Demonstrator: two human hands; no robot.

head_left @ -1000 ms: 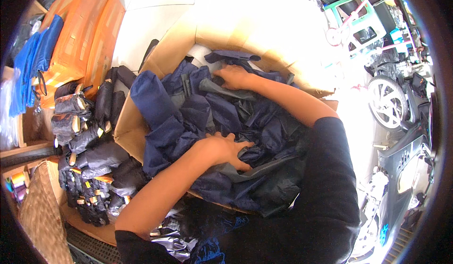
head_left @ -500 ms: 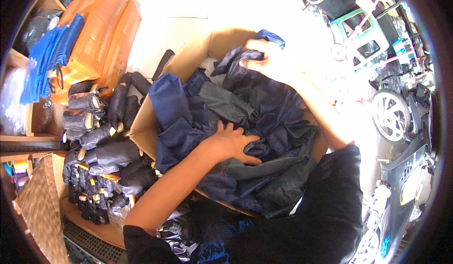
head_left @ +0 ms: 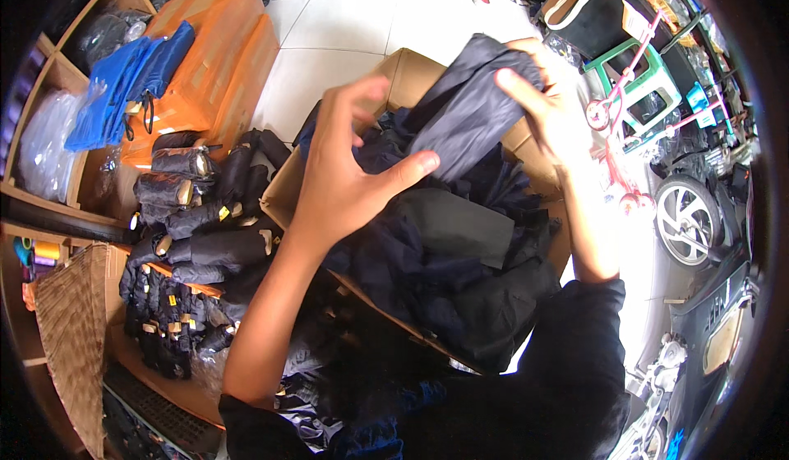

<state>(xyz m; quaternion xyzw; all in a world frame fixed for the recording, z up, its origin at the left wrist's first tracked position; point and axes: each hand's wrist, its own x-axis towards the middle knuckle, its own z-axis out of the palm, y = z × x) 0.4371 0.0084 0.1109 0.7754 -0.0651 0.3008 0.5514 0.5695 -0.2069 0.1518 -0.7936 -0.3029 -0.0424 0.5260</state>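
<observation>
Above an opened cardboard box (head_left: 411, 78), my right hand (head_left: 552, 111) grips one end of a folded piece of dark grey-blue fabric (head_left: 477, 111); its thumb lies across the near face. My left hand (head_left: 337, 172) is raised on the other side with fingers spread. Its thumb tip comes close to the fabric's lower corner; whether it touches, I cannot tell. Crumpled dark navy fabric (head_left: 386, 250) and a flatter dark grey piece (head_left: 460, 226) fill the box below both hands.
Left of the box lie several rolled black bundles (head_left: 218, 250). Behind them stand orange-taped cartons (head_left: 205, 57) with blue fabric (head_left: 123, 90) on the shelf side. A green-and-white stool (head_left: 637, 82), a pink scooter (head_left: 612, 148) and a motorbike wheel (head_left: 689, 220) are at right.
My right hand has lifted the dark fabric up out of the pile and towards me. My left hand has risen from the heap to beside it.
</observation>
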